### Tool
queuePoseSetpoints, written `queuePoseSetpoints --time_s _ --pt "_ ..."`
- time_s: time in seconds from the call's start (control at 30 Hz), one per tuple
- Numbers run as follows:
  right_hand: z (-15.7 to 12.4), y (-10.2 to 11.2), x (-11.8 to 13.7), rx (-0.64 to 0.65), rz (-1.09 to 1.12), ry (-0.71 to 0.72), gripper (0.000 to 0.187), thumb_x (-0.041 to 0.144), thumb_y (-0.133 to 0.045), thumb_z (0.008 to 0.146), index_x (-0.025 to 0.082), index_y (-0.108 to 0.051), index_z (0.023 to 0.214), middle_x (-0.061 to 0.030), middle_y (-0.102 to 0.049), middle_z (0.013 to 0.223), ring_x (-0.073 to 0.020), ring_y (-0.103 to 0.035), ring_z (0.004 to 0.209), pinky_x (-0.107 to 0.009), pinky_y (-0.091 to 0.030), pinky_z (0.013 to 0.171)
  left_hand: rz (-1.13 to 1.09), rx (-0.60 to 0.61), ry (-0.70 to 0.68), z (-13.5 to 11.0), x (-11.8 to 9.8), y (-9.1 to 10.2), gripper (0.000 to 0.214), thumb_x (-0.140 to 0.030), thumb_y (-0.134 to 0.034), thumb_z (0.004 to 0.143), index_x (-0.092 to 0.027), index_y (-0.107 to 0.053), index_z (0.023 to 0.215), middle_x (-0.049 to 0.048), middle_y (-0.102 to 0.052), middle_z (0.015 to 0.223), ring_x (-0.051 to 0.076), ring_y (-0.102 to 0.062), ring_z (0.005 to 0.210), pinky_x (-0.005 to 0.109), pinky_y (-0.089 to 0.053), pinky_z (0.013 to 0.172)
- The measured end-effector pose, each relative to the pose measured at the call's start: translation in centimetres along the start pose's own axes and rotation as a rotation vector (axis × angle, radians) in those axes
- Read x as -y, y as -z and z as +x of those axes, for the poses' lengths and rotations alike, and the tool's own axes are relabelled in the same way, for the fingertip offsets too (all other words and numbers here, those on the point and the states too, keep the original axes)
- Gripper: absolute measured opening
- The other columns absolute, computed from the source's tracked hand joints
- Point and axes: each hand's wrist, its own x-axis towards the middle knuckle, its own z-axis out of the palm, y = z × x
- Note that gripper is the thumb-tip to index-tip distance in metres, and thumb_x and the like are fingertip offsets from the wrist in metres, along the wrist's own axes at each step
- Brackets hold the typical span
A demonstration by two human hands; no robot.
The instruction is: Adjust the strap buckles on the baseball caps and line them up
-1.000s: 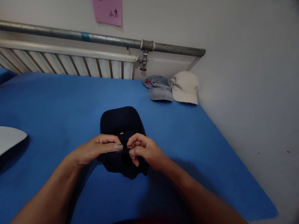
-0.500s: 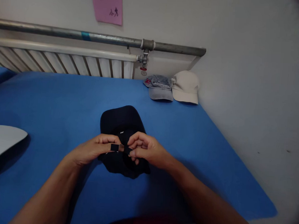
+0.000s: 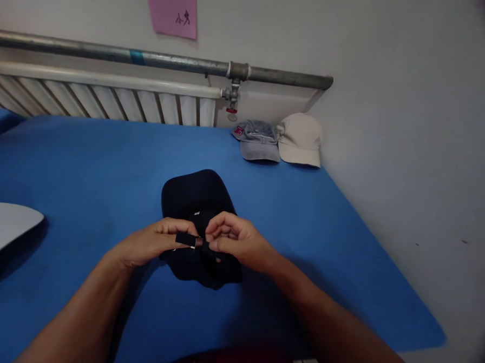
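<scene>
A dark navy cap [image 3: 195,192] lies on the blue table, its brim toward the far side and its back opening toward me. My left hand [image 3: 158,239] is closed at the left of the cap's back strap [image 3: 186,238], whose loose dark end lies over the thumb. A small metal buckle [image 3: 199,242] sits on the strap between my hands. My right hand [image 3: 235,237] pinches the strap just right of the buckle, with thumb and fingers together. Part of the strap is hidden behind the fingers.
At the back right, a grey cap [image 3: 260,142] and a beige cap [image 3: 301,140] rest side by side against the wall. A white board-like object [image 3: 8,226] juts in from the left. Behind the blue table [image 3: 84,168] are a radiator [image 3: 141,106] and a metal pipe [image 3: 183,63].
More of the strap's loose end shows over my left thumb, and it tilts down to the right. The right fingers have drawn slightly closer around the strap. The cap stays in place.
</scene>
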Motion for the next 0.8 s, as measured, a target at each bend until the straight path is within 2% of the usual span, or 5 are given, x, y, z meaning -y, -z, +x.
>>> queuePoseSetpoints --time_s 0.17,0.33,0.5,0.7,0.8 --pt "-0.04 -0.36 0.03 0.004 0.022 0.041 0.013 0.016 -0.065 0.074 0.018 -0.057 0.084 0.0034 -0.06 0.077 -0.0066 -0.057 0.061 -0.021 -0.048 0.058 0.076 -0.007 0.025 0.09 0.16 -0.1 0.025 -0.039 -0.066 0.081 -0.015 -0.061 0.074 -0.0055 -0.04 0.059 0.006 -0.031 0.054 0.02 -0.024 0.051" --pt "-0.04 -0.56 0.09 -0.014 -0.039 0.022 0.011 0.016 -0.065 0.075 0.018 -0.057 0.084 0.0035 -0.06 0.076 -0.0065 -0.056 0.061 -0.021 -0.048 0.059 0.062 0.0 0.011 0.06 0.1 -0.18 0.022 -0.037 -0.068 0.079 -0.015 -0.062 0.077 -0.0046 -0.043 0.063 0.007 -0.034 0.057 0.02 -0.026 0.053" --pt "0.02 -0.63 0.13 -0.029 -0.024 0.022 0.013 0.02 -0.066 0.075 0.018 -0.056 0.083 0.0036 -0.059 0.074 -0.0074 -0.056 0.06 -0.022 -0.048 0.058 0.09 0.041 0.034 0.08 -0.2 -0.32 0.025 -0.036 -0.064 0.081 -0.015 -0.056 0.069 -0.007 -0.031 0.057 0.007 -0.024 0.052 0.021 -0.019 0.048" --pt "-0.1 -0.27 0.54 -0.002 -0.118 -0.01 0.016 0.018 -0.065 0.073 0.019 -0.057 0.087 0.0036 -0.059 0.075 -0.0087 -0.058 0.065 -0.025 -0.048 0.064 0.147 -0.038 0.004 0.04 -0.47 -0.22 0.026 -0.039 -0.066 0.078 -0.016 -0.058 0.071 -0.0054 -0.037 0.06 0.008 -0.029 0.055 0.022 -0.021 0.051" --pt "-0.18 -0.28 0.51 0.013 -0.118 -0.033 0.018 0.015 -0.065 0.072 0.019 -0.056 0.087 0.0047 -0.058 0.073 -0.0088 -0.057 0.065 -0.025 -0.047 0.065 0.177 -0.028 -0.001 0.05 -0.51 -0.25 0.024 -0.037 -0.066 0.078 -0.016 -0.057 0.069 -0.0053 -0.037 0.06 0.008 -0.03 0.056 0.023 -0.022 0.052"
